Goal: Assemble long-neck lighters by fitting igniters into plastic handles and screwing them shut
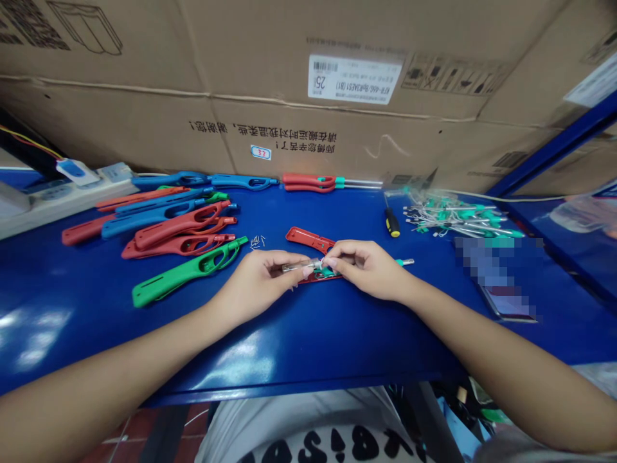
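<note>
Near the middle of the blue table, my left hand [270, 280] pinches a small clear tube with a whitish end [301, 265], which looks like a lighter's fuel tank. My right hand [364, 267] has its thumb and forefinger closed at the tube's right end, on a tiny part I cannot make out. Beneath both hands lies an opened red lighter shell [324, 278] with green pieces in it, partly hidden by the fingers. A metal tip with a green collar [407, 262] sticks out past my right hand. Another red shell half [308, 239] rests just behind.
Red, blue and green lighter casings [190, 267] lie at the left, beside small screws [258, 242]. A red lighter with metal rods [308, 182] lies at the back. Rightward are a screwdriver [392, 222], piled metal-and-green stems [457, 215] and a phone [506, 302]. Cardboard [159, 135] walls the back.
</note>
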A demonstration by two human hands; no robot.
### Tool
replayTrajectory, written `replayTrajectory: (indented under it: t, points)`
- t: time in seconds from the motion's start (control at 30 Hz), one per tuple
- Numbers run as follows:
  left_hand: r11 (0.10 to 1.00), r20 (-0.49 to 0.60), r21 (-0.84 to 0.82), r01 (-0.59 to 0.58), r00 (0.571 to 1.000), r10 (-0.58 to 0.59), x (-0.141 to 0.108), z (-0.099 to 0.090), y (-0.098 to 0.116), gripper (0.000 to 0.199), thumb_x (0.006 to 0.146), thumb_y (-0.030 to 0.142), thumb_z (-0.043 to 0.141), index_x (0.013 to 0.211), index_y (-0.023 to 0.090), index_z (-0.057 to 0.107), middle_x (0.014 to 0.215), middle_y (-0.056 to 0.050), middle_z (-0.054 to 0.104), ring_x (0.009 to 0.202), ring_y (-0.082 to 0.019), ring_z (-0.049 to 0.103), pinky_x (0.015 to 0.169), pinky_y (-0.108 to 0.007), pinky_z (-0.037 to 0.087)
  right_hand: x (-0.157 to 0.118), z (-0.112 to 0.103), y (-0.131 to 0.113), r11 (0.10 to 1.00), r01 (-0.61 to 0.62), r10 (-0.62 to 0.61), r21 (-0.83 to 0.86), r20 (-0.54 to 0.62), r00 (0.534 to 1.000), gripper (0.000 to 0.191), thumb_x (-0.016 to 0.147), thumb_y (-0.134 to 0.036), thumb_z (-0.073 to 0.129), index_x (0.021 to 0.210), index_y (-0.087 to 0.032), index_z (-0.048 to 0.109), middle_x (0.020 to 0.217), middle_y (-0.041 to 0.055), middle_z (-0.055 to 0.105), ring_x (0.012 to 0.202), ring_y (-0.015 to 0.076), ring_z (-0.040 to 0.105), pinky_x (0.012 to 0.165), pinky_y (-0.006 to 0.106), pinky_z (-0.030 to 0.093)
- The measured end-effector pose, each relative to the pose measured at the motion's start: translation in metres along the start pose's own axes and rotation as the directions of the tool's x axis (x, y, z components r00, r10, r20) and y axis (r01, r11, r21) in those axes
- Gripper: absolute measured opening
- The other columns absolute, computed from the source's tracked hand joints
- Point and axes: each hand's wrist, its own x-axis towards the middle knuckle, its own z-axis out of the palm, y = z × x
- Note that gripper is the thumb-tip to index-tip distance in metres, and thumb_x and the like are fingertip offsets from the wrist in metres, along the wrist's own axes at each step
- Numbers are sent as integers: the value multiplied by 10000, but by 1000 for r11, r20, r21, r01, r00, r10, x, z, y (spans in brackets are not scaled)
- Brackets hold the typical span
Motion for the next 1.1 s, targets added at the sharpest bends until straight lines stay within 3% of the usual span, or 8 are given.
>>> replayTrajectory:
  t: [0.2,0.53,0.7,0.9,1.1]
  points:
    - [1000,-20,5,-10,1000,11,0,2,0,228,843,348,721,990,194,804,936,-43,798,756,-177,699,696,-265,538,1,3,1,999,-47,46,-7,-32,998,233,883,-387,612,821,-166,648,709,-1,581,621,122,484,588,261,378]
    - [999,-11,19,-36,999,36,-1,4,-7,233,877,367,708,1043,232,800,1068,-39,789,955,-233,732,819,-304,563,2,5,4,998,-52,50,-34,-50,998,229,870,-388,611,805,-171,646,691,12,598,603,131,516,579,271,405]
    - [998,-30,27,-55,998,55,0,6,-6,226,865,342,719,1035,216,801,1061,-47,791,932,-225,741,808,-297,573,2,4,3,998,-60,59,-10,-34,998,234,853,-397,636,790,-172,646,696,11,607,602,125,522,565,259,401]
    - [1000,-69,10,-7,998,8,0,6,-2,250,834,326,750,1047,201,795,1014,-47,799,905,-227,746,813,-313,580,5,-2,-4,987,-133,134,85,-1,991,350,806,-511,699,764,-169,637,591,-31,550,449,70,404,433,224,281]
    - [1000,-66,11,-25,997,26,0,8,-3,265,815,353,762,1029,202,799,1056,-59,791,938,-254,741,835,-346,579,7,-3,-3,978,-193,193,74,0,981,428,776,-590,712,765,-166,652,517,-51,498,400,69,382,393,221,250]
